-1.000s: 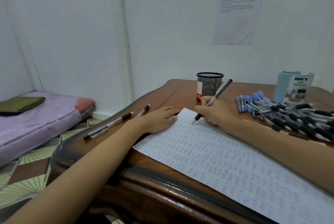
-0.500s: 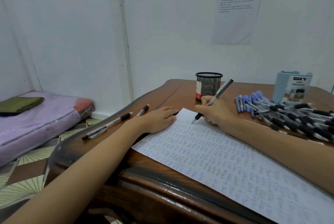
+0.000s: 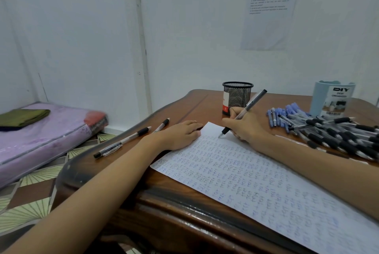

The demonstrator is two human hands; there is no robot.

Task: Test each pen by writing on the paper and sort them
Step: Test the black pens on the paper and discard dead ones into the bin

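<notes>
1. Grey-barrelled pen (image 3: 249,106) is pinched in the right grip (image 3: 248,128), tilted, its tip touching the far corner of the paper (image 3: 266,188).
2. The left grip (image 3: 180,134) lies flat with relaxed fingers, pressing the paper's edge just left of the right grip.
3. Two loose pens (image 3: 123,142) lie on the bench (image 3: 194,102), left of the left grip.
4. Right of the right grip lies a pile of black-sleeved pens (image 3: 338,136), with blue pens (image 3: 287,114) on its far side.
5. A black mesh cup (image 3: 237,98) stands just beyond the right grip.
</notes>
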